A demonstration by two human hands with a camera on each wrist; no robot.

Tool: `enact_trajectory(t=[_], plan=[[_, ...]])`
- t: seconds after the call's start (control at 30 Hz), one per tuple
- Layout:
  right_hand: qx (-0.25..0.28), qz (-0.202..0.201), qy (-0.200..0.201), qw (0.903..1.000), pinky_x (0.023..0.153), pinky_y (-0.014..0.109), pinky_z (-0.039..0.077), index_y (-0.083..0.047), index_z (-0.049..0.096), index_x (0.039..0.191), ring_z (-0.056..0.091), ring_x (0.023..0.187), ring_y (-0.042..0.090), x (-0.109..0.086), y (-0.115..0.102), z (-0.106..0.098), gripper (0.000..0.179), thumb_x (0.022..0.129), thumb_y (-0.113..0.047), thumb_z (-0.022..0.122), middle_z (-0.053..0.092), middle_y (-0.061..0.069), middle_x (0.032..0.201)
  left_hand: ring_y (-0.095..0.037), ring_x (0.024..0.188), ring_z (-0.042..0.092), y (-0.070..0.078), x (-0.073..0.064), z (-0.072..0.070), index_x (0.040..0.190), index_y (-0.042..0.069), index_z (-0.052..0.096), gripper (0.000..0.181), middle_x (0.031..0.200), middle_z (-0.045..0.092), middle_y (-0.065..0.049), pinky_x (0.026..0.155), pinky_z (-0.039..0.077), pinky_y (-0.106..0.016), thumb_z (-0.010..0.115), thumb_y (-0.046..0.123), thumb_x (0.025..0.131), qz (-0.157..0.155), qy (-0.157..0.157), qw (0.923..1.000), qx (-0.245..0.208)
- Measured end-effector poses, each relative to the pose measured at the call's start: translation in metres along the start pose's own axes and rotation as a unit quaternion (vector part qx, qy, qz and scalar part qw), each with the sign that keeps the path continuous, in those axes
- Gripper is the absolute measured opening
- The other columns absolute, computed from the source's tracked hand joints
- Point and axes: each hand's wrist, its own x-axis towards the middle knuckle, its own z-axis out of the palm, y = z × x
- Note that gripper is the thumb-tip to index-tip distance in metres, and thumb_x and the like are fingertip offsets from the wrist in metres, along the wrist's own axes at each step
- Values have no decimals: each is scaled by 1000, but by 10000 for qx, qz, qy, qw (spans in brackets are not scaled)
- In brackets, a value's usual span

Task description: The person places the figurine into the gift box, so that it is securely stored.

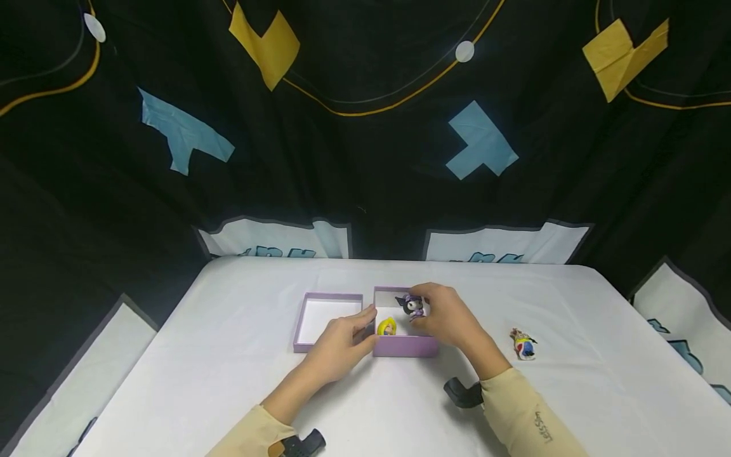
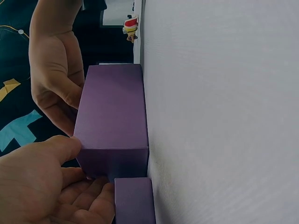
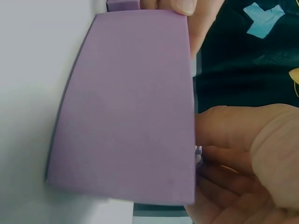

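Observation:
An open purple box [image 1: 405, 346] with white insides stands on the table. My left hand [image 1: 339, 346] grips its left front corner, thumb at the rim and fingers along the outer left wall; the left wrist view shows this hand [image 2: 46, 182] there too. Within the box, at its left, sits a figurine with a yellow head [image 1: 387, 327]. My right hand [image 1: 448, 314] reaches over the right wall and holds a small black-and-white figurine [image 1: 412, 306] between thumb and fingers. In the right wrist view the box wall hides most of that figurine [image 3: 198, 155].
A shallow purple lid [image 1: 328, 311], white inside, lies just left of the box. Another colourful figurine [image 1: 523, 344] in red, blue and yellow lies on the white table [image 1: 240, 317] to the right. Behind the table hangs a dark curtain [image 1: 365, 178].

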Motion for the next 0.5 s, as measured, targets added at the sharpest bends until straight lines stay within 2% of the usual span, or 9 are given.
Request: enact_trajectory(t=[0.23, 0.43, 0.5], plan=[[-201, 173, 18, 9996, 97, 47, 50, -4, 66, 124, 60, 111, 27, 4, -6, 7, 53, 73, -5, 81, 64, 11, 124, -16, 136, 36, 1, 0, 0, 142, -2, 46, 53, 149, 40, -11, 102, 43, -25, 63, 18, 95, -28, -5, 10000, 24], [-242, 400, -45, 9989, 96, 46, 52, -5, 66, 125, 61, 109, 27, 8, -10, 13, 54, 74, -7, 83, 65, 11, 123, -17, 136, 37, 1, -1, 0, 141, -2, 47, 53, 149, 40, -10, 101, 43, -25, 63, 18, 96, -21, -1, 10000, 47], [-290, 363, -69, 9989, 95, 46, 53, -4, 66, 124, 62, 107, 27, 9, -10, 15, 53, 74, -8, 83, 65, 12, 122, -17, 136, 37, 1, -1, 0, 141, -2, 47, 53, 149, 40, -10, 101, 44, -25, 63, 19, 96, -30, -2, 10000, 86]])
